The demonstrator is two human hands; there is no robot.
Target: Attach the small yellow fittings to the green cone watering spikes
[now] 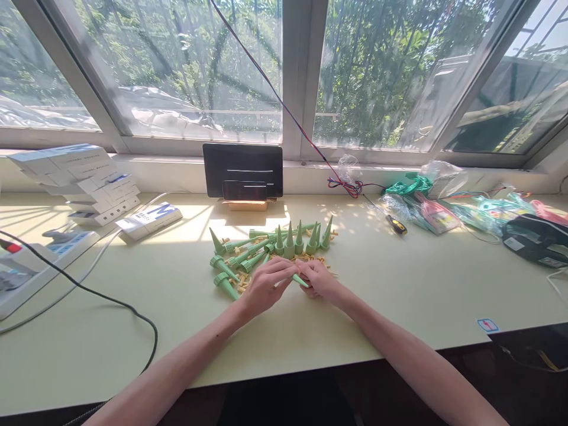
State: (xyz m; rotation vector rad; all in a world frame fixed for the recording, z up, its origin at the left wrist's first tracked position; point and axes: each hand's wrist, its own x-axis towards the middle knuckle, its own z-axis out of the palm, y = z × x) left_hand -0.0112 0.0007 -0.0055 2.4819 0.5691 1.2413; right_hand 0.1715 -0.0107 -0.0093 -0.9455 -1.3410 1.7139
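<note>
Left hand: I have its fingers closed on a green watering spike, centre of the frame
Right hand: curled against that spike; what it pinches I cannot tell
Spike work: apparently a fitting step; next calls for steady alignment, I judge
Spike pile: just above, among yellow fittings
Box lettering: blue "M" on the white box, left; stacked boxes unreadable

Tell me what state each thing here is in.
Held green spike, partly hidden
Left hand, fingers on that spike
Right hand, fingers bent, contents hidden
Other green spikes, some upright, some lying
Tablet, upright, screen mostly dark
Screwdriver, lying flat
White box stack, uneven
Wire bundle, loosely coiled
</note>
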